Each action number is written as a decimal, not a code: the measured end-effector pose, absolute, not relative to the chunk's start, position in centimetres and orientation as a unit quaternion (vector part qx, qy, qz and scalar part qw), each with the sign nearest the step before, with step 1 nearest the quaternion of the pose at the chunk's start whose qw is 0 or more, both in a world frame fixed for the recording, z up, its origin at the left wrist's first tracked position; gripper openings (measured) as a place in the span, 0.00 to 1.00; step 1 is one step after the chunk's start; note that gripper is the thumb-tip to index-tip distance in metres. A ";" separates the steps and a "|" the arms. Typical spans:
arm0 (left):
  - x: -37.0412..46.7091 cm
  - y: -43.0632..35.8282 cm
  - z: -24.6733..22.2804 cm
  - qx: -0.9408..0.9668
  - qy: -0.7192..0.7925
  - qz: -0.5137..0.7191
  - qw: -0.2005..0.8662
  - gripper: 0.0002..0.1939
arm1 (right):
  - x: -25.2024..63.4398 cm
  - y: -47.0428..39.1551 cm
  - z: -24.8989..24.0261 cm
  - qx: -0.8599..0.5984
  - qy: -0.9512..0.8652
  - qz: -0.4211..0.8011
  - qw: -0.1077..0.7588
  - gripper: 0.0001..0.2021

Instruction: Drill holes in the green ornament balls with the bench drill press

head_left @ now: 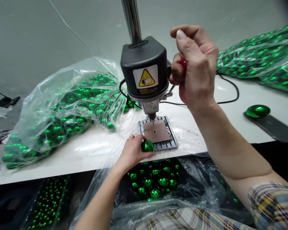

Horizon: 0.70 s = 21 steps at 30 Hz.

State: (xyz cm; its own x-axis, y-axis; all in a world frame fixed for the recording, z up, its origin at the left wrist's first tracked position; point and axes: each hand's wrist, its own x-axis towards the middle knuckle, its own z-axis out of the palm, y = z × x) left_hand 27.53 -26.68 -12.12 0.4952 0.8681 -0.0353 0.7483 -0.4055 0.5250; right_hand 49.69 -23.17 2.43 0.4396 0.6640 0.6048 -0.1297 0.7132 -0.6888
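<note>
A black bench drill press [146, 70] with a yellow hand-warning label stands on the white table. Under its bit lies a pinkish square board [159, 134] with a small hole, on the grey slotted base plate [174, 142] strewn with dark shavings. At the plate's front left, my left hand [134, 150] grips a shiny green ball [147, 146]. Raised beside the drill head, my right hand [196, 67] is curled round the red-knobbed feed lever [183, 64], its index finger and thumb above the knob.
Clear plastic bags of green balls lie at left [69, 105] and right [261, 60]. At the right edge, a green shiny piece [258, 111] rests on a dark phone [276, 127]. An open bag of green balls [156, 182] sits below the table's front edge. A black cable runs behind.
</note>
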 end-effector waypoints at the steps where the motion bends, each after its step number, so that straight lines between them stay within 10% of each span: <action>1: 26.5 -26.5 -10.9 0.839 0.467 0.068 0.271 0.26 | 49.7 -23.3 2.4 -0.283 -0.471 0.251 0.797 0.05; 12: 28.7 -7.9 -12.5 0.815 0.535 0.199 0.097 0.20 | 49.6 -22.7 1.9 -0.257 -0.458 0.223 0.821 0.06; 21: 27.4 -7.1 -13.3 0.776 0.542 0.294 0.136 0.22 | 49.6 -22.9 1.8 -0.247 -0.471 0.218 0.818 0.05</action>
